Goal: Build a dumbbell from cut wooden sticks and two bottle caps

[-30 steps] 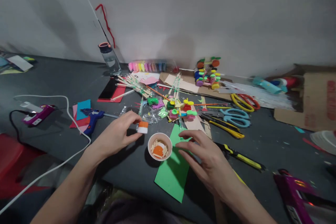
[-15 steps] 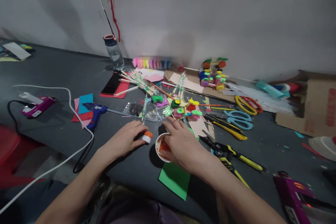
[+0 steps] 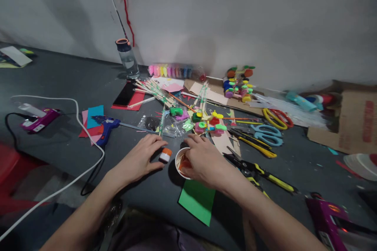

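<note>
A small orange and white block (image 3: 165,155) rests on the dark table near the middle. My left hand (image 3: 144,155) lies left of it, thumb and fingers apart, with the fingertips close to the block. A white paper cup (image 3: 177,166) stands to the right of the block, with thin wooden sticks and something orange inside. My right hand (image 3: 204,160) grips the cup over its right side, hiding that part of the rim; the thumb tip is not clear. Green paper (image 3: 197,202) lies in front of the cup.
Scissors (image 3: 268,134) and pliers (image 3: 273,176) lie on the right. Beyond the hands are wooden sticks (image 3: 153,90) and colourful clay pieces (image 3: 216,117). A blue glue gun (image 3: 107,127) and a white cable (image 3: 77,170) are on the left. A water bottle (image 3: 128,60) stands by the wall.
My left thumb and fingers have parted from the orange and white block, which now sits on the table. My right hand stays at the cup, barely moved.
</note>
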